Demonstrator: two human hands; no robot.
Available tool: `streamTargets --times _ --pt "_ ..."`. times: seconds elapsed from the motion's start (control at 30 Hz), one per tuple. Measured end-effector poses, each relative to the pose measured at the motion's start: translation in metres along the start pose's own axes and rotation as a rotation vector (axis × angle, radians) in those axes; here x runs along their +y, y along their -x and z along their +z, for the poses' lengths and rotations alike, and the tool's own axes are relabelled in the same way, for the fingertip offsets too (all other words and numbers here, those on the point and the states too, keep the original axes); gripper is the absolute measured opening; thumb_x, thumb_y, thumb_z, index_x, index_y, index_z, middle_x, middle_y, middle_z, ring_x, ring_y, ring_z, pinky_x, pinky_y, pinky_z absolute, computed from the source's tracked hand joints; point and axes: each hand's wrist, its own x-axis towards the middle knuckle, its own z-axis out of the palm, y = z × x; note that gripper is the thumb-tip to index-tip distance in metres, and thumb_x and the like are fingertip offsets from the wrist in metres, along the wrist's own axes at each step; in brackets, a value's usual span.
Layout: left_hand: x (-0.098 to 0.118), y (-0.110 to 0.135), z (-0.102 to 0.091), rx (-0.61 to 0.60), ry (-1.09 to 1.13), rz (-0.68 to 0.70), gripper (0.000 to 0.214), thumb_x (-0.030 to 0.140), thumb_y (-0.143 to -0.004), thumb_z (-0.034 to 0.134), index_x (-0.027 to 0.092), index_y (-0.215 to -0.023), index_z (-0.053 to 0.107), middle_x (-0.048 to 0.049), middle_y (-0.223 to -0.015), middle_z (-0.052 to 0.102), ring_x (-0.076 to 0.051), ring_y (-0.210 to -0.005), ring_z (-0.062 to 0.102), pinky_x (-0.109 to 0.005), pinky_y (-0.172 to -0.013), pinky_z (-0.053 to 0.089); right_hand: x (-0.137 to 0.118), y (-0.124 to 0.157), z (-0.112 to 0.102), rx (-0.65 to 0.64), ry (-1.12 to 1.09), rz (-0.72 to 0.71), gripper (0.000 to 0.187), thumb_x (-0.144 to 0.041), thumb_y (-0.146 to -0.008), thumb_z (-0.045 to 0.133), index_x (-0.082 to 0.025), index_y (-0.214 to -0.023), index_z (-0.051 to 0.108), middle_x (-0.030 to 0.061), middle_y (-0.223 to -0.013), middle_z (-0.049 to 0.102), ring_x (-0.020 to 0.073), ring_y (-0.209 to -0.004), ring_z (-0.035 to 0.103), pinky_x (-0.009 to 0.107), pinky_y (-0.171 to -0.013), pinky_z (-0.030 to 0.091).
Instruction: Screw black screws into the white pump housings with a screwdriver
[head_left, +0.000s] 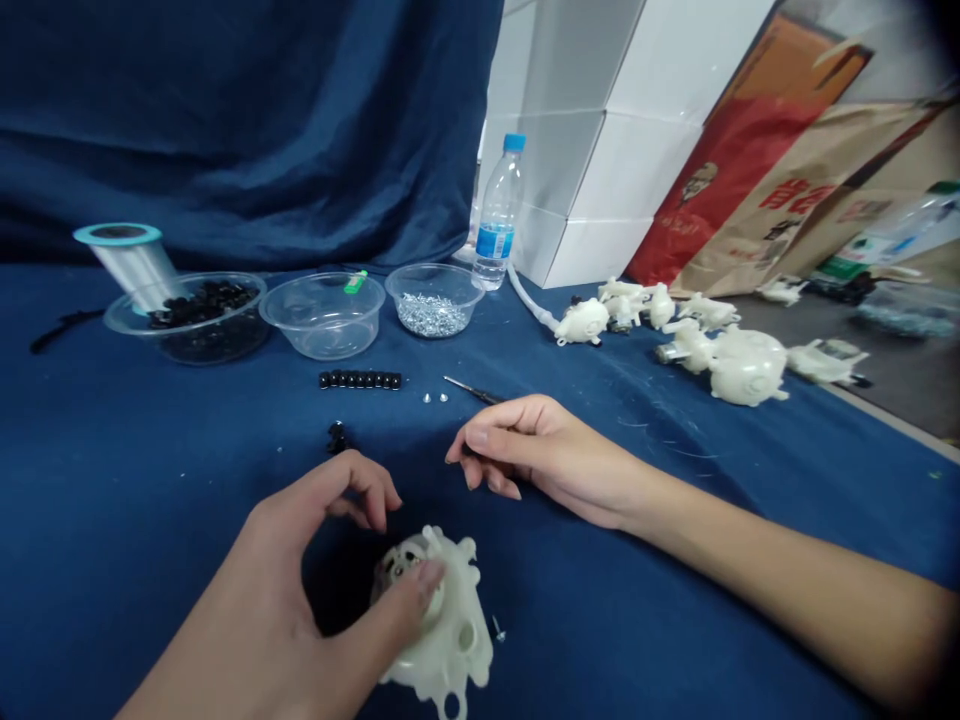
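A whitish moulded plastic housing (454,640) with lugs and holes lies in front of me at the bottom of the view. My left hand (300,580) arches over its left side, the thumb resting on the housing and the fingers held apart from it. Just right of the housing lies a loose screw (498,629). My right hand (536,455) hovers over the cloth with loosely curled fingers and nothing visible in them. Behind that hand lies a screwdriver (472,389), its handle partly hidden. Two small screws (435,398) stand left of the screwdriver tip.
A row of small black parts (360,380) and a black piece (337,436) lie ahead. Farther back are bowls of black parts (202,305) and screws (431,315), another clear bowl (322,330), a wire spool (131,265) and a bottle (496,220). Several whitish assemblies (746,365) lie right.
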Motion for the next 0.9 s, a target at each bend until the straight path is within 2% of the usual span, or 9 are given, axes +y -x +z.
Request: streamTargets --times 0.1,0.2,0.27,0.4,0.47,0.6,0.7,0.77,0.9 --pt "0.002 0.002 -0.003 0.075 -0.217 0.114 0.023 0.051 -0.085 0.062 0.034 -0.100 0.062 -0.0008 -0.093 0.070 -0.021 -0.083 0.068 -0.020 -0.063 0.055 -0.003 0.001 0.001 -0.006 0.029 0.013 0.019 -0.030 -0.087 0.074 -0.012 -0.089 0.078 0.0040 -0.072 0.070 0.0067 -0.057 0.053 0.016 -0.048 0.041" --pt "0.007 0.002 0.000 0.084 -0.215 0.186 0.026 0.049 -0.088 0.059 0.039 -0.112 0.064 0.0011 -0.105 0.073 -0.021 -0.091 0.070 -0.021 -0.073 0.056 -0.004 0.002 0.003 -0.013 0.058 0.022 0.018 -0.029 -0.086 0.075 -0.012 -0.089 0.079 0.0038 -0.072 0.071 0.0063 -0.056 0.054 0.016 -0.049 0.043" --pt "0.014 0.002 0.004 0.035 -0.165 0.205 0.025 0.049 -0.086 0.062 0.039 -0.107 0.068 0.0017 -0.107 0.074 -0.023 -0.094 0.071 -0.022 -0.072 0.057 -0.004 0.002 0.003 -0.012 0.071 0.024 0.019 -0.031 -0.086 0.075 -0.012 -0.089 0.079 0.0035 -0.071 0.071 0.0062 -0.055 0.055 0.016 -0.050 0.044" --pt "0.028 0.004 0.016 0.015 -0.108 0.067 0.026 0.052 -0.067 0.078 0.037 -0.088 0.073 0.0014 -0.095 0.075 -0.027 -0.088 0.070 -0.027 -0.066 0.056 -0.004 0.002 0.003 -0.009 0.093 0.021 0.026 -0.038 -0.082 0.079 -0.013 -0.088 0.079 0.0033 -0.071 0.070 0.0076 -0.059 0.057 0.016 -0.050 0.044" --pt "0.031 0.008 0.019 0.016 -0.064 -0.018 0.026 0.048 -0.064 0.078 0.037 -0.087 0.074 0.0011 -0.087 0.075 -0.026 -0.080 0.070 -0.026 -0.059 0.053 -0.004 0.003 0.003 -0.004 0.102 0.020 0.030 -0.042 -0.080 0.080 -0.013 -0.087 0.079 0.0034 -0.070 0.070 0.0084 -0.060 0.057 0.017 -0.050 0.044" --pt "0.019 0.015 0.006 0.036 -0.133 0.050 0.032 0.041 -0.063 0.077 0.038 -0.094 0.075 0.0007 -0.100 0.075 -0.025 -0.092 0.071 -0.022 -0.069 0.057 -0.004 0.003 0.002 -0.003 0.110 0.024 0.033 -0.045 -0.078 0.081 -0.013 -0.087 0.080 0.0041 -0.072 0.071 0.0087 -0.061 0.057 0.017 -0.050 0.044" --pt "0.011 0.018 -0.013 -0.128 -0.308 0.114 0.042 0.033 -0.063 0.079 0.037 -0.104 0.072 0.0001 -0.105 0.073 -0.025 -0.091 0.072 -0.022 -0.070 0.060 -0.004 0.005 0.003 -0.018 0.098 0.030 0.032 -0.044 -0.079 0.081 -0.013 -0.087 0.079 0.0040 -0.072 0.071 0.0081 -0.062 0.057 0.016 -0.050 0.044" --pt "0.014 0.018 -0.020 -0.236 -0.403 0.099 0.044 0.027 -0.070 0.069 0.040 -0.112 0.065 0.0044 -0.109 0.072 -0.022 -0.096 0.072 -0.024 -0.072 0.061 -0.005 0.006 0.005 -0.040 0.084 0.039 0.029 -0.040 -0.081 0.080 -0.013 -0.089 0.080 0.0035 -0.074 0.070 0.0072 -0.062 0.057 0.014 -0.051 0.045" --pt "0.028 0.014 -0.016 -0.292 -0.465 0.125 0.042 0.026 -0.076 0.058 0.042 -0.115 0.054 0.0105 -0.118 0.068 -0.018 -0.106 0.069 -0.029 -0.082 0.062 -0.006 0.011 0.010 -0.110 0.060 0.084 0.021 -0.033 -0.081 0.081 -0.014 -0.091 0.080 0.0024 -0.076 0.071 0.0057 -0.062 0.060 0.013 -0.053 0.048"
